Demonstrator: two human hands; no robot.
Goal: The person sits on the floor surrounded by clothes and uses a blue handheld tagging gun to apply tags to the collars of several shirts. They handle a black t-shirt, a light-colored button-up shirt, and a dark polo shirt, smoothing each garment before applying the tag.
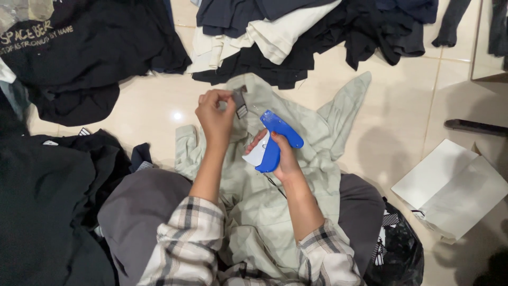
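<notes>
A pale green shirt [312,137] lies spread over my lap and the tiled floor. My left hand [214,114] is raised above its collar, fingers pinched on a small grey tag [239,101] at the neck. My right hand [280,153] grips a blue and white tagging gun [275,139], whose nose points up and left toward the tag. The gun's tip sits just right of the tag, and whether it touches is unclear. Both forearms come out of plaid sleeves.
Dark clothes lie piled at the left [58,180] and upper left [90,53]. A heap of black, navy and cream garments [296,37] sits at the top. An open white box [450,185] and a black plastic bag [397,249] are at the right.
</notes>
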